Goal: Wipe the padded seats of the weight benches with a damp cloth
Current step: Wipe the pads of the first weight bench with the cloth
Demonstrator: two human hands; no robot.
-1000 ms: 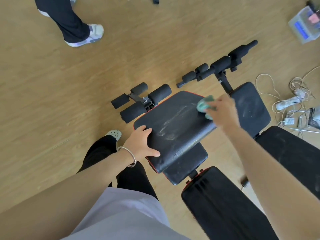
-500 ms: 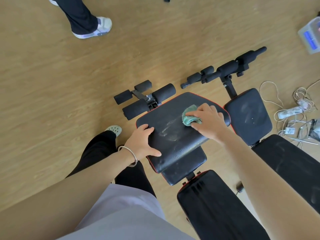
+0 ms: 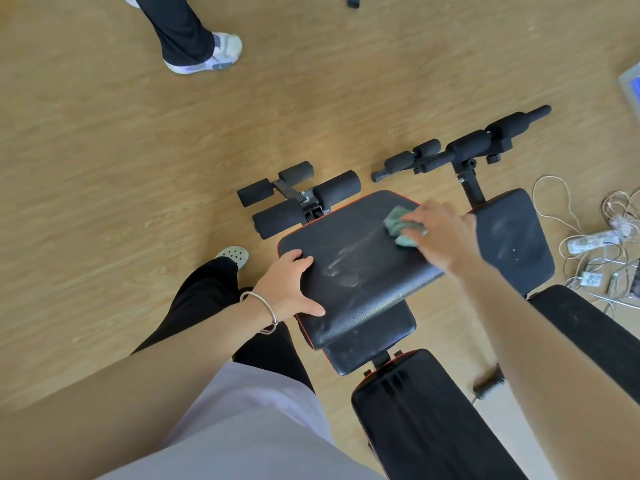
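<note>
Mid-wipe: my right hand [image 3: 440, 233] bunches the green cloth [image 3: 398, 226] under curled fingers at the seat pad's [image 3: 367, 292] far corner. My left hand [image 3: 287, 289] clasps its left edge. Next, sweep across the pale smear [image 3: 343, 265] mid-pad.

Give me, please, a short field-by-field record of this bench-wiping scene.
left hand: grips seat at its left edge
right hand: holds cloth on seat's far right
cloth: green, crumpled
seat: black, pale smears mid-surface
second seat: right of it, dusty streaks
cables: floor, far right
</note>
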